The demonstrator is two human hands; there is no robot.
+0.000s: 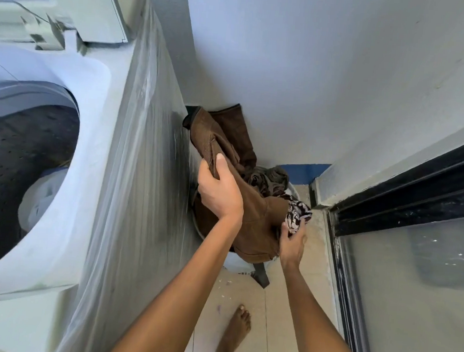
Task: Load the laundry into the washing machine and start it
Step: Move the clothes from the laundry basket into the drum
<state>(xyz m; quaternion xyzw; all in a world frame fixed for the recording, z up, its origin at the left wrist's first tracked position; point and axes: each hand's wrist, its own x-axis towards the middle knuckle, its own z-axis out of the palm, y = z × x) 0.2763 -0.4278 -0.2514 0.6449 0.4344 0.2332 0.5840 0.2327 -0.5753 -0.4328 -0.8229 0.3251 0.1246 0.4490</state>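
Washing machine [93,165] at far left, lid up, perforated drum [19,153] open and dark. Just right of its plastic-wrapped side, left hand [218,191] raised on an outstretched arm, thumb and fingers clamped round a fold of brown corduroy garment [252,216] lifted above the laundry basket [235,262]. Further right, right hand [292,244] lower, fingers pinching a black-and-white patterned cloth [297,214]. Olive clothes [269,178] heaped behind. Bare foot [237,329] on tiled floor [278,318] below.
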